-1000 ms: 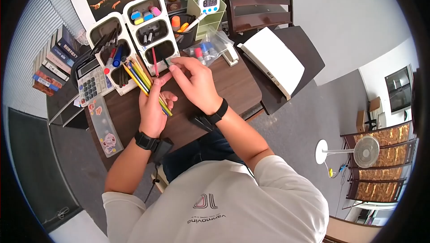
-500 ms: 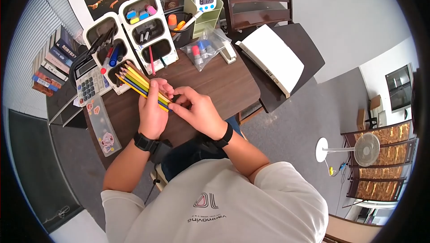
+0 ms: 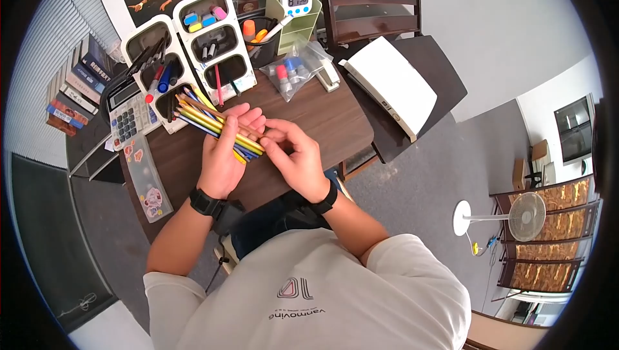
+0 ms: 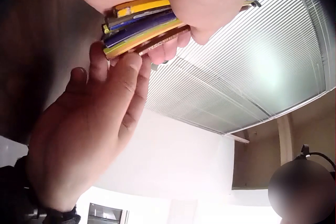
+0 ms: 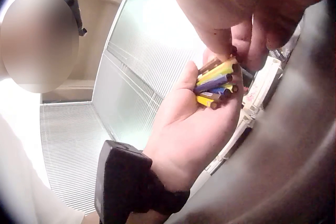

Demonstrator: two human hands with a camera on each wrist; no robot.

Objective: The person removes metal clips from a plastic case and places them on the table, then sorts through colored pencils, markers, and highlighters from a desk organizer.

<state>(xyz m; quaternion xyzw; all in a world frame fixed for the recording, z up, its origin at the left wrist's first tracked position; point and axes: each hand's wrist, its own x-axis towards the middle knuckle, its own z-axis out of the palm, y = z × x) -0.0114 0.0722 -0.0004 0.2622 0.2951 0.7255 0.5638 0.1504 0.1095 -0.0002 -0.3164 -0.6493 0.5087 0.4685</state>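
Observation:
A bundle of coloured pencils [image 3: 205, 120], mostly yellow, green, blue and brown, lies across my left hand [image 3: 219, 166], whose thumb clamps over it. Their flat ends show together in the right wrist view, a dark blue pencil [image 5: 212, 83] among them. With thumb and fingertips, my right hand [image 3: 300, 162] pinches the end of a brown pencil [image 4: 160, 41] at the bundle's edge. The pencils' far tips reach over the front of a white desk organizer [image 3: 182, 58]. A pink pencil [image 3: 218, 87] stands in the organizer's front right compartment.
Markers [image 3: 164, 79] and highlighters [image 3: 207, 20] fill other organizer compartments. Behind the hands lie a clear bag of small bottles [image 3: 291, 73] and a stapler [image 3: 328, 77]. A calculator [image 3: 129, 123] and a stickered flat case [image 3: 145, 179] are at the left, a white box [image 3: 393, 86] at the right.
My right hand has come back from the organizer's front compartment to the bundle, and now pinches a brown pencil. The bundle has shifted slightly right and fanned out, with the left fingers opening beneath it.

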